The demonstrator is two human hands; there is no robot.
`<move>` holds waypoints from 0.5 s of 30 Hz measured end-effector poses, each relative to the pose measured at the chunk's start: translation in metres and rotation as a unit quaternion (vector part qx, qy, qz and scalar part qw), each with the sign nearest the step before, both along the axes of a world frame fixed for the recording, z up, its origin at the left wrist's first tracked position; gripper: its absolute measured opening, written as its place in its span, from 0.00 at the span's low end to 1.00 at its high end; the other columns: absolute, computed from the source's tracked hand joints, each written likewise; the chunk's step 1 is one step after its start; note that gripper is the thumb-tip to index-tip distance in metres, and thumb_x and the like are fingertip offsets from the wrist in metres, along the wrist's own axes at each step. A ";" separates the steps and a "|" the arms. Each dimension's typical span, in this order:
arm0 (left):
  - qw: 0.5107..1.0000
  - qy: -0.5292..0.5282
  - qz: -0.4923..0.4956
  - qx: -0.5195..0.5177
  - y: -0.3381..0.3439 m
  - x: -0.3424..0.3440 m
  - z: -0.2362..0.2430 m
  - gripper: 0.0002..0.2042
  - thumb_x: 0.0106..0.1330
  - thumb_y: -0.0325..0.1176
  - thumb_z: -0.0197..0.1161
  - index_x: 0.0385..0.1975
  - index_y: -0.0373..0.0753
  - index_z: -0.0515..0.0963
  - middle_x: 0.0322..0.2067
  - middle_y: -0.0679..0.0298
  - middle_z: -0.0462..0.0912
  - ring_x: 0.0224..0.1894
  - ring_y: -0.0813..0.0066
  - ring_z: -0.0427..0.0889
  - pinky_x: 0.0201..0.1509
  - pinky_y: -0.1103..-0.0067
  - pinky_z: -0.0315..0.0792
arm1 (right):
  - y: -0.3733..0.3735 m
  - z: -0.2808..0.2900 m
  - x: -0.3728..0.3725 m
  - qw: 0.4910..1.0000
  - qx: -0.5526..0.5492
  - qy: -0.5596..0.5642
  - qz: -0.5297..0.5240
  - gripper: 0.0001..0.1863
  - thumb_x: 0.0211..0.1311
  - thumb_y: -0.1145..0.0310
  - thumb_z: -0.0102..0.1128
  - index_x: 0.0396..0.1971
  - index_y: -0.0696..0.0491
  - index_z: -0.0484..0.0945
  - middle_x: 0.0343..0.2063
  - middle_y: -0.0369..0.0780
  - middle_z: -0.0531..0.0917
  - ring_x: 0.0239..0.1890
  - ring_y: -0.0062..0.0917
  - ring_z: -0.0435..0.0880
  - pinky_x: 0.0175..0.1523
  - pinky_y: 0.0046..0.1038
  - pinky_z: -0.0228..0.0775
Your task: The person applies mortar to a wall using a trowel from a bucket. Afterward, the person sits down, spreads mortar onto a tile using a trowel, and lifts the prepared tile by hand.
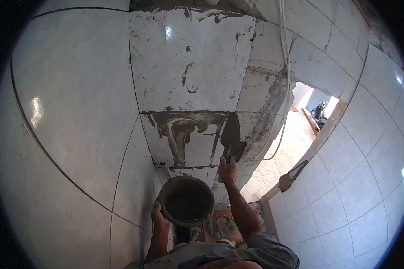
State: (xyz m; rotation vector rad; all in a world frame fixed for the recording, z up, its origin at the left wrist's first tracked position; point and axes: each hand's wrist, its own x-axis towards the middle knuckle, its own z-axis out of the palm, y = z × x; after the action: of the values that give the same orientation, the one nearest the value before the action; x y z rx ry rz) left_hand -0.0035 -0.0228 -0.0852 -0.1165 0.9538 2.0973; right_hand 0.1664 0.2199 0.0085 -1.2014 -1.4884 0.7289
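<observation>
My left hand grips the rim of a round dark bucket at its left side; the inside is too dark to make out. In my right hand is a trowel, its dark blade pointing up against the wall. The blade lies at the right edge of a patch of wet grey mortar smeared on the wall. Directly above the mortar sits a white tile with grey smears on its face.
Large pale tiles cover the left wall. A white cable hangs beside the mortar patch. A doorway opens at the right onto a bright tiled floor. Below, near my body, lie a hammer and a mound of mortar.
</observation>
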 end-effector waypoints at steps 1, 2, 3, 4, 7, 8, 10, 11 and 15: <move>1.000 0.002 -0.008 0.002 0.003 0.003 0.005 0.21 0.63 0.36 0.46 0.51 0.28 0.64 0.49 0.47 0.68 0.51 0.51 0.67 0.58 0.63 0.60 | 0.022 -0.024 0.002 0.999 0.032 0.009 -0.009 0.15 0.56 0.61 0.55 0.35 0.58 0.70 0.17 0.40 0.75 0.16 0.23 0.74 0.21 0.27 0.65; 1.000 0.002 -0.023 0.011 0.003 0.005 0.009 0.21 0.63 0.35 0.46 0.52 0.29 0.63 0.50 0.48 0.67 0.53 0.51 0.66 0.58 0.61 0.59 | 0.033 -0.040 0.001 0.998 0.062 0.017 -0.011 0.14 0.57 0.61 0.54 0.34 0.58 0.70 0.16 0.39 0.74 0.16 0.23 0.75 0.20 0.27 0.65; 0.999 0.000 -0.032 0.018 0.001 0.003 0.009 0.21 0.62 0.35 0.46 0.53 0.30 0.61 0.52 0.50 0.66 0.54 0.51 0.65 0.59 0.59 0.57 | 0.027 -0.044 -0.004 0.998 0.059 0.018 -0.005 0.14 0.57 0.61 0.54 0.34 0.58 0.70 0.16 0.39 0.74 0.16 0.23 0.75 0.20 0.27 0.65; 0.999 -0.002 -0.026 0.023 -0.002 0.001 0.005 0.21 0.62 0.35 0.46 0.53 0.30 0.61 0.52 0.50 0.66 0.54 0.51 0.65 0.59 0.59 0.57 | 0.015 -0.043 -0.013 0.998 0.046 0.032 0.027 0.14 0.57 0.61 0.54 0.33 0.58 0.70 0.16 0.40 0.74 0.16 0.23 0.74 0.20 0.27 0.65; 0.999 0.002 -0.021 0.047 -0.005 -0.006 -0.010 0.22 0.63 0.35 0.46 0.54 0.30 0.60 0.52 0.50 0.65 0.54 0.51 0.64 0.59 0.59 0.57 | -0.013 -0.023 -0.030 0.991 -0.018 0.090 0.095 0.13 0.57 0.61 0.54 0.32 0.57 0.70 0.17 0.40 0.74 0.16 0.22 0.74 0.20 0.27 0.65; 0.999 0.015 -0.016 0.041 -0.005 -0.008 -0.014 0.21 0.63 0.35 0.45 0.54 0.30 0.60 0.52 0.50 0.65 0.54 0.51 0.64 0.59 0.59 0.57 | -0.018 -0.019 -0.035 0.981 -0.068 0.133 0.127 0.14 0.57 0.61 0.54 0.32 0.57 0.70 0.16 0.40 0.74 0.15 0.22 0.74 0.20 0.26 0.65; 0.999 0.028 -0.023 0.036 -0.001 -0.005 -0.011 0.21 0.64 0.35 0.45 0.54 0.30 0.60 0.52 0.50 0.65 0.54 0.51 0.64 0.59 0.59 0.58 | -0.008 -0.019 -0.040 0.987 -0.091 0.100 0.090 0.13 0.57 0.61 0.55 0.32 0.57 0.70 0.17 0.38 0.74 0.17 0.22 0.74 0.22 0.27 0.66; 0.999 0.026 -0.017 0.035 0.001 -0.003 -0.010 0.20 0.63 0.35 0.46 0.52 0.29 0.63 0.50 0.50 0.67 0.52 0.52 0.67 0.58 0.62 0.59 | -0.005 -0.019 -0.043 0.991 -0.053 0.098 0.076 0.13 0.56 0.61 0.55 0.32 0.57 0.71 0.17 0.38 0.74 0.18 0.23 0.74 0.23 0.28 0.66; 1.000 0.002 0.006 -0.026 -0.004 -0.001 -0.005 0.18 0.63 0.35 0.47 0.50 0.30 0.66 0.48 0.50 0.70 0.50 0.54 0.69 0.57 0.64 0.61 | -0.026 0.009 -0.061 0.985 -0.065 0.124 0.103 0.14 0.54 0.60 0.57 0.31 0.57 0.71 0.19 0.38 0.75 0.22 0.24 0.75 0.27 0.30 0.67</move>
State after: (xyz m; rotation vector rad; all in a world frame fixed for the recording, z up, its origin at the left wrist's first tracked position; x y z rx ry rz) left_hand -0.0046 -0.0267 -0.0900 -0.1439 1.0123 2.0852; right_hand 0.1052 0.1938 0.0174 -1.0186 -1.3843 1.0893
